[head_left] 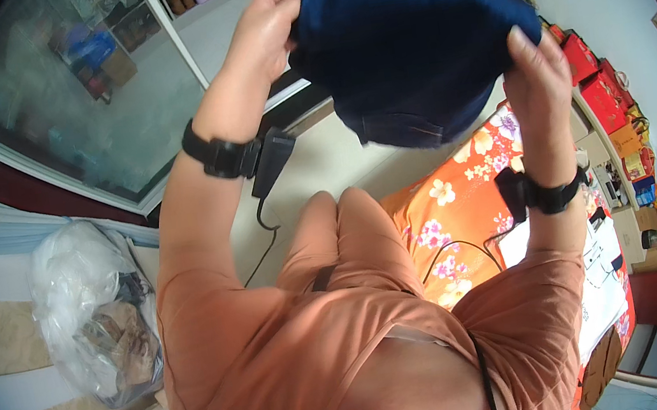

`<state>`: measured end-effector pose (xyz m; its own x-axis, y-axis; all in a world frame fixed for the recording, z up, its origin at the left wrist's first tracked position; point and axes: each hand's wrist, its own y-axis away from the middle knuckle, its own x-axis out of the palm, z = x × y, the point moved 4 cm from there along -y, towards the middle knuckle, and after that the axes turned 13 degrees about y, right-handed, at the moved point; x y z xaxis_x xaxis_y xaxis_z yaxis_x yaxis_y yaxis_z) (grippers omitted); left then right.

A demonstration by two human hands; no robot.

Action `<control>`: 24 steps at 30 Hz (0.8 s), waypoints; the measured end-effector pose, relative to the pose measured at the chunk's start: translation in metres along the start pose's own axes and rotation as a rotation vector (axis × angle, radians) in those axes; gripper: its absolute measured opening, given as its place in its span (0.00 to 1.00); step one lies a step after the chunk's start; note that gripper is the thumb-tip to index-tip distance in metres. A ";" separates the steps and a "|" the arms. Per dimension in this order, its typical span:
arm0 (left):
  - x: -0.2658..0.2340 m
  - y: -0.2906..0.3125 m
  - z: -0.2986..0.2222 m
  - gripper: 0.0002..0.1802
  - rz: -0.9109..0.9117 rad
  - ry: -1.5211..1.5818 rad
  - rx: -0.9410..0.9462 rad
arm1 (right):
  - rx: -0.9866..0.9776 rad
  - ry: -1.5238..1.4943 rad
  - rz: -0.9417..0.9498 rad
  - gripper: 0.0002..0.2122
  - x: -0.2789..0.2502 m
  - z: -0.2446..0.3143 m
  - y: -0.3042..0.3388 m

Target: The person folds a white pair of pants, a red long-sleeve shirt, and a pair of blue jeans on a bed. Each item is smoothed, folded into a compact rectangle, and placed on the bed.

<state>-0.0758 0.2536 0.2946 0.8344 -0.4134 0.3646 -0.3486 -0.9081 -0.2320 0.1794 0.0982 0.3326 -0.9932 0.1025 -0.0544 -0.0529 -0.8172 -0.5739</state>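
Note:
Both my arms are raised in front of me, and a dark blue denim garment [406, 41] hangs between them. My left hand [266, 32] is closed on its upper left corner. At its right edge my right hand [537, 71] grips the cloth, thumb on the near side and fingers partly behind it. The cloth is spread wide, and a stitched seam shows near its lower edge. Its far side is hidden from me, and I cannot tell what cut of garment it is. Each wrist wears a black strap with a small device.
A bed with an orange flowered cover [458, 180] lies to the right, with white clothing [599, 277] on it. Red bags [603, 94] line a cabinet beyond. On the left are a glass sliding door [74, 97] and a clear plastic bag [84, 303] with things inside.

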 end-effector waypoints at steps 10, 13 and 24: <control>-0.109 0.239 0.223 0.05 -0.207 -0.132 -0.750 | 1.189 -0.129 -0.103 0.10 0.064 -0.196 0.321; -0.115 0.275 0.232 0.06 -0.200 -0.744 -0.210 | 1.384 -0.453 -0.072 0.13 0.080 -0.210 0.374; -0.103 0.287 0.237 0.04 0.027 -0.036 -0.538 | 1.279 -0.386 0.085 0.19 0.058 -0.211 0.382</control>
<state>-0.1606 0.0517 -0.0231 0.8328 -0.4433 0.3316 -0.5320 -0.8066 0.2575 0.1233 -0.0887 -0.0625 -0.9524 0.0331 0.3031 0.1617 -0.7879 0.5942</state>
